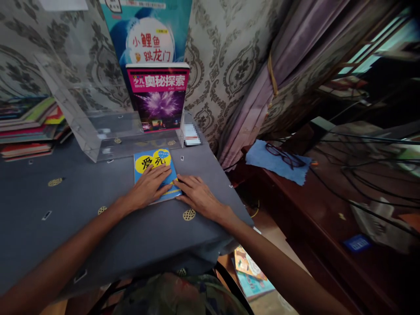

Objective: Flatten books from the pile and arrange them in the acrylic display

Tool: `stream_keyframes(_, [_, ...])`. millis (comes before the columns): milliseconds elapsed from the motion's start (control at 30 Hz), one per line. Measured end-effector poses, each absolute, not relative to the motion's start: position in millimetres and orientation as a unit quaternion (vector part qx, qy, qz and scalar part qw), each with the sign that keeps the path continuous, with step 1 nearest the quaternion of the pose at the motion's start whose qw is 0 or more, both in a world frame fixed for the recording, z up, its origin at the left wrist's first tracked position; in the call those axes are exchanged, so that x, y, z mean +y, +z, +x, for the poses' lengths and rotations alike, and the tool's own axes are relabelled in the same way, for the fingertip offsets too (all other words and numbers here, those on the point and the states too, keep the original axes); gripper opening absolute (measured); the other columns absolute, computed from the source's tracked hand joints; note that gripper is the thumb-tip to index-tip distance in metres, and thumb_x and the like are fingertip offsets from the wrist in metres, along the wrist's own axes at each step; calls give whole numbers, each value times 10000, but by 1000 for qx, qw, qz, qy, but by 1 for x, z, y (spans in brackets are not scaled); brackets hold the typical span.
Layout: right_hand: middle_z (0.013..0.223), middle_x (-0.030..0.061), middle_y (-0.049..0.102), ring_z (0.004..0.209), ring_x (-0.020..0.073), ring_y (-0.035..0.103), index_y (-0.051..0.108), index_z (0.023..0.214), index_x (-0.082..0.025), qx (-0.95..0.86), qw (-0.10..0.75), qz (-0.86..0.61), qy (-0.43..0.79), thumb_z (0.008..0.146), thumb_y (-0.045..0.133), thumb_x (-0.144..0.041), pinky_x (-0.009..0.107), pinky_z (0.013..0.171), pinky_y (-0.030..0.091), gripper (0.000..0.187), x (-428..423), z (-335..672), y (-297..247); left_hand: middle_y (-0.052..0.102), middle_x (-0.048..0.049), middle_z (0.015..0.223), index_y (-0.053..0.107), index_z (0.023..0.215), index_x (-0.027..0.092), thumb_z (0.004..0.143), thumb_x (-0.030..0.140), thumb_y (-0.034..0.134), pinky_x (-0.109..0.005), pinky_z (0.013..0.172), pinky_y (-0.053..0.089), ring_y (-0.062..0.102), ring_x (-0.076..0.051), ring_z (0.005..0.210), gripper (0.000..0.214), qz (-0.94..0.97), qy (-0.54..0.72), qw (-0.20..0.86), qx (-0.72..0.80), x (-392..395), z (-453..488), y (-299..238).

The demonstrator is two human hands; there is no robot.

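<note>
A small blue book (152, 158) with yellow shapes and black characters on its cover lies shut on the grey tablecloth. My left hand (148, 186) rests flat on the cover, fingers stretched toward the upper right and hiding part of the title. At the book's right edge is my right hand (199, 197), its fingers extended and their tips touching the lower right side. Behind the book, a purple and pink book (160, 103) stands upright in a clear acrylic stand (113, 146), and a taller teal book (149, 22) stands at its back.
Stacked books (28, 124) lie at the table's far left. To the right, a brown desk (315, 210) holds eyeglasses (284, 156) on a blue cloth (257, 155), plus tangled cables. Below the table's right edge are more books (251, 275). A mauve curtain (252, 105) hangs behind.
</note>
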State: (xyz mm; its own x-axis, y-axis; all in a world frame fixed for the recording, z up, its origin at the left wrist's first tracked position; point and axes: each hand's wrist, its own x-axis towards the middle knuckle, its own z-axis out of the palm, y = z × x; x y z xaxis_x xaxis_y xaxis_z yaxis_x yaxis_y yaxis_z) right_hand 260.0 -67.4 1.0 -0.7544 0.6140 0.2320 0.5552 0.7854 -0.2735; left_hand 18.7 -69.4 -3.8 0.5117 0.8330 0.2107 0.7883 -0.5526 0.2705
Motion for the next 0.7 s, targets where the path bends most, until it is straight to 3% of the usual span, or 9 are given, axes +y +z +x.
stream_keyframes(200, [1465, 182, 553, 1343, 295, 527, 523, 1435, -194, -925, 176, -320, 102, 987, 608, -307, 511, 1065, 478, 470, -73, 258, -3, 538, -134, 1515, 532, 1439, 177, 1032, 474, 411, -532, 1214, 301, 471, -259, 1427, 518, 866, 178, 49, 464, -69, 18, -8])
stream_keyframes(467, [1458, 163, 572, 1379, 274, 507, 515, 1430, -173, -927, 192, -312, 81, 1006, 531, -231, 494, 1115, 448, 428, -97, 259, -8, 572, -113, 1486, 563, 1416, 211, 1043, 332, 407, -529, 1207, 326, 496, -235, 1410, 422, 882, 180, 35, 435, -92, 25, -5])
stream_keyframes(700, [1333, 180, 664, 1265, 256, 598, 572, 1363, -118, -923, 243, -291, 60, 998, 496, -175, 454, 1059, 493, 377, -111, 264, -14, 566, -83, 1497, 510, 1473, 242, 1044, 251, 375, -476, 1233, 313, 462, -199, 1437, 449, 904, 166, 3, 394, -127, 28, -6])
